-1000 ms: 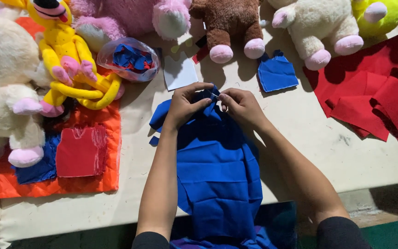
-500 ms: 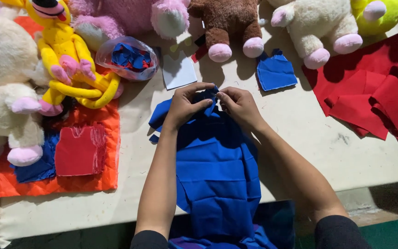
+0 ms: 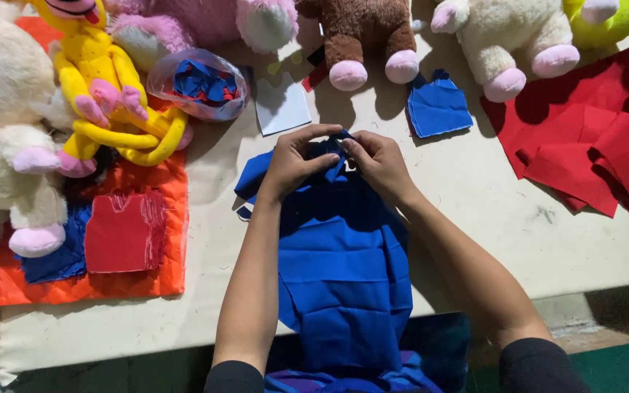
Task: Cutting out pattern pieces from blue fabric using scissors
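Observation:
A long piece of blue cloth [image 3: 343, 269] lies on the table and hangs over its near edge toward me. My left hand [image 3: 296, 164] and my right hand [image 3: 376, 164] meet at the cloth's far end, both pinching the fabric between fingers and thumbs. The fingertips nearly touch above a small fold. What exactly sits between the fingers is hidden.
Plush toys line the far edge: yellow [image 3: 96, 80], cream [image 3: 1, 124], pink [image 3: 205, 22], brown [image 3: 362, 36], white [image 3: 496, 36]. A clear bag of scraps [image 3: 198, 84], a small blue cut piece [image 3: 438, 105], red cloth [image 3: 598, 138], orange cloth [image 3: 81, 284] with a red patch [image 3: 125, 233].
Both hands stay at the cloth's far end; the fingers have shifted slightly as they work the fold. The cloth has barely moved.

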